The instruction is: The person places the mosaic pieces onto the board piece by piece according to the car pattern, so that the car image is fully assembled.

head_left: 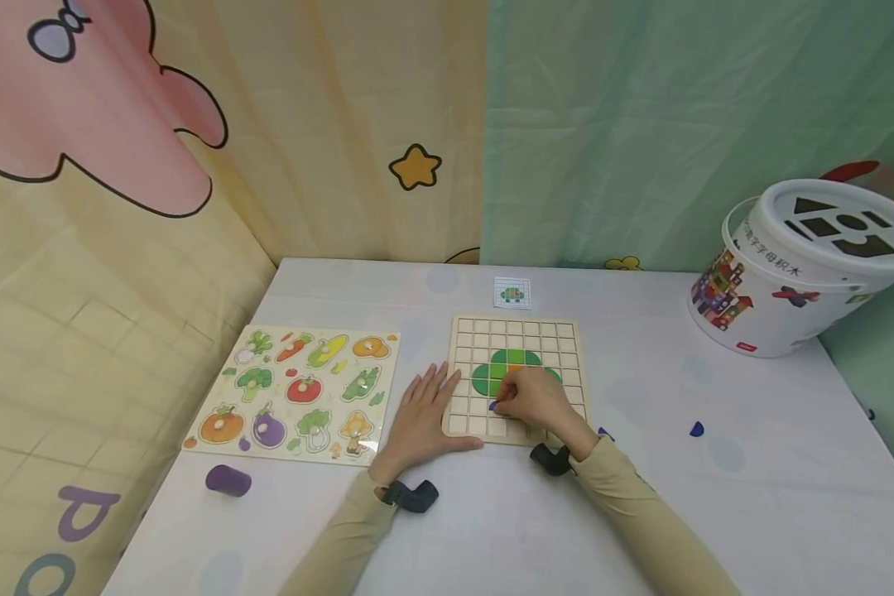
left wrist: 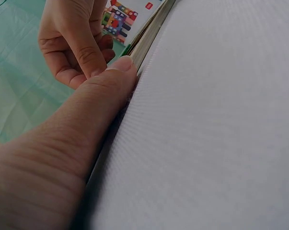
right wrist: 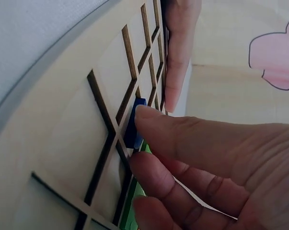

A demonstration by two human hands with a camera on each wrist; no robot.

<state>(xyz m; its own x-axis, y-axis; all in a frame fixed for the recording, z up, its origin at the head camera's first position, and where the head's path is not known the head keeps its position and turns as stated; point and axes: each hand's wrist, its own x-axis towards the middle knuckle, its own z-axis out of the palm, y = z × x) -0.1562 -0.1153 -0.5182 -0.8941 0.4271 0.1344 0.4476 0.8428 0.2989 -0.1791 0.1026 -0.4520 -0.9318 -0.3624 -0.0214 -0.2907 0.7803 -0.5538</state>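
Note:
A square wooden grid board (head_left: 462, 331) lies on the table, with green pieces (head_left: 484, 380) and an orange piece set in its middle cells. My right hand (head_left: 532, 397) is over the board and holds a small blue half-round piece (right wrist: 134, 123) at a cell just below the green ones. In the right wrist view the thumb lies on the blue piece, and the forefinger is close under it. My left hand (head_left: 420, 418) rests along the board's left side, fingers straight and spread, its thumb (left wrist: 113, 81) against the near edge.
A vegetable puzzle board (head_left: 283, 397) lies on the left, with a purple cylinder (head_left: 228, 480) in front. A pattern card (head_left: 511, 293) is behind the grid. Loose blue half-rounds (head_left: 696, 429) lie to the right. A white lidded bucket (head_left: 782, 290) stands back right.

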